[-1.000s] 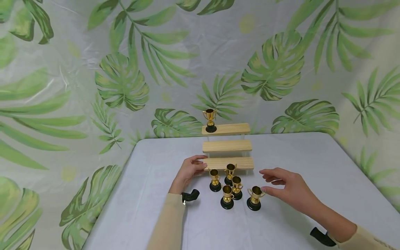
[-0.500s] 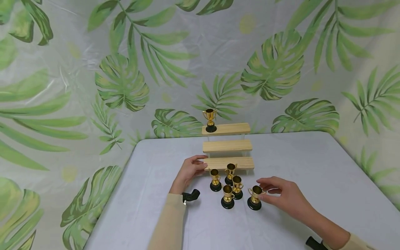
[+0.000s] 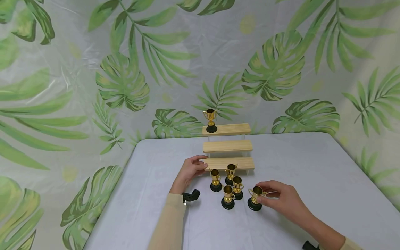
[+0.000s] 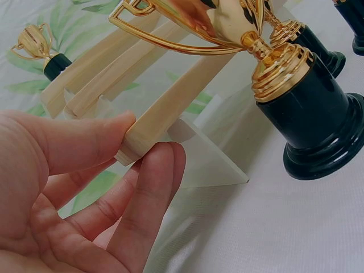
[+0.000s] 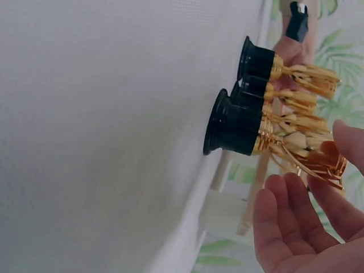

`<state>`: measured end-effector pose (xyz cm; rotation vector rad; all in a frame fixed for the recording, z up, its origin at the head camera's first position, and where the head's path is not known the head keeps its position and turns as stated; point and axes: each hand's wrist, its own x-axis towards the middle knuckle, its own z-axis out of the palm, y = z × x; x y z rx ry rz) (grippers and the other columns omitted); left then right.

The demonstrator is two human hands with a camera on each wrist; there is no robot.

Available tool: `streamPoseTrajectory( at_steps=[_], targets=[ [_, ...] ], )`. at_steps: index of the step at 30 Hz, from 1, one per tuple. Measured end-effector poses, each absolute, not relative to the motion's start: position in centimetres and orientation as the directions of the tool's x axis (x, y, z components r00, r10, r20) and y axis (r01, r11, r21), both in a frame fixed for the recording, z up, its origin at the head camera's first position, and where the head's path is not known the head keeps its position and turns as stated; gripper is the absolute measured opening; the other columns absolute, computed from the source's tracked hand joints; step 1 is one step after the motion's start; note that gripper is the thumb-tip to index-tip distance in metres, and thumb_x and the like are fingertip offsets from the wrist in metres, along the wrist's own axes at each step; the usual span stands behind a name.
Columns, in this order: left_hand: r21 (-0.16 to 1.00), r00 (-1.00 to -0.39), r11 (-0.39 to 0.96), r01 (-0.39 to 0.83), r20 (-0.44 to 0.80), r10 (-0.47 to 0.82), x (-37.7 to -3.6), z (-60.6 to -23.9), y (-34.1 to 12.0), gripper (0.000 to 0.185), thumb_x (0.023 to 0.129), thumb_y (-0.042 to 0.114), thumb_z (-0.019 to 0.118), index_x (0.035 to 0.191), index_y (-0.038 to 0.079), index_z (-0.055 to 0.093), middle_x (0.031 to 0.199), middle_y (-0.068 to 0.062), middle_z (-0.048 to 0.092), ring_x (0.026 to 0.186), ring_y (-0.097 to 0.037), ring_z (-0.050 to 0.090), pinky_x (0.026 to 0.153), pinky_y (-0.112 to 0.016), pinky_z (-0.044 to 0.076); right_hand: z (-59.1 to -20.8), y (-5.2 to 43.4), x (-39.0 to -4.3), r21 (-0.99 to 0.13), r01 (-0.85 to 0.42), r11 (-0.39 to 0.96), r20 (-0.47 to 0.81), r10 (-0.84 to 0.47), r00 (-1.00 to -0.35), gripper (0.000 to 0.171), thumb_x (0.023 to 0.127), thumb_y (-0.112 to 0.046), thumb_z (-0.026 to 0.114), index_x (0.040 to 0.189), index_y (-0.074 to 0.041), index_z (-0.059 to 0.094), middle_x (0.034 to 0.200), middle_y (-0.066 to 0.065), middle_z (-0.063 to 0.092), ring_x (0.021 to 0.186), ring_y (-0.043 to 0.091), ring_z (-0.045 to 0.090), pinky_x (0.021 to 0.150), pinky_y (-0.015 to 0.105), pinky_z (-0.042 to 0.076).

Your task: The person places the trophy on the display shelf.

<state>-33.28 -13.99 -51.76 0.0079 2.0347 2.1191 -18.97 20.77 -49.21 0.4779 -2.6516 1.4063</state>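
Right hand [image 3: 282,200] sits at the nearest cup [image 3: 255,198], the rightmost of five standing in a cluster on the desk [image 3: 312,166] just in front of the stand [image 3: 228,146]. Thumb and fingers are curved about the bowl, yet the wrist view shows them apart from the metal, so the hand appears not yet closed; contact on the far side cannot be confirmed from these angles. Left hand [image 3: 189,172] pinches the left end of the lowest step [image 3: 229,163] between thumb and fingers and steadies the stand. One cup [image 3: 210,119] already stands at the left end of the top step. Judged good practice for the grasp: close on the bowl or stem rather than on a thin handle, and lift straight up before moving sideways, since the neighbouring cup [image 3: 227,197] is near and the black bases are narrow enough to tip. Left hand should keep its pinch, as the stand looks light.
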Motion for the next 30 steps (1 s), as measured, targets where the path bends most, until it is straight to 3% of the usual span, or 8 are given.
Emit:
streamPoseTrajectory(
  at_steps=[18,25,30],
  targets=[
    [0.988,-0.978,-0.037,-0.148,-0.141,0.152,-33.2,-51.6,-14.0,0.038,0.087,0.008,0.080,0.124,0.008,0.071,0.097,-0.011,0.067,0.082,-0.022,0.069,0.072,-0.031,0.059,-49.7,20.1,-18.9,-0.829,-0.280,0.483,0.228,-0.164,-0.960,0.039,0.079,-0.033,0.088,0.114,-0.027,0.072,0.099,-0.009,0.071,0.085,0.013,0.070,0.074,0.027,0.059],
    [0.989,-0.978,-0.025,-0.148,-0.142,0.153,-33.1,-51.5,-14.0,0.039,0.087,0.008,0.080,0.125,0.007,0.070,0.096,-0.009,0.067,0.083,-0.022,0.068,0.076,-0.034,0.059,-49.8,19.8,-18.8,-0.862,-0.245,0.444,0.202,-0.143,-0.969,0.041,0.078,-0.034,0.088,0.114,-0.024,0.072,0.104,-0.004,0.072,0.087,0.018,0.072,0.072,0.027,0.060],
    [0.988,-0.977,-0.022,-0.150,-0.145,0.156,-33.2,-51.6,-14.0,0.041,0.087,0.009,0.080,0.127,0.007,0.069,0.098,-0.009,0.067,0.083,-0.020,0.067,0.079,-0.037,0.059,-49.7,19.7,-18.8,-0.860,-0.243,0.448,0.206,-0.132,-0.970,0.040,0.079,-0.033,0.087,0.115,-0.023,0.073,0.106,-0.006,0.072,0.090,0.014,0.071,0.073,0.027,0.059]
  ],
)
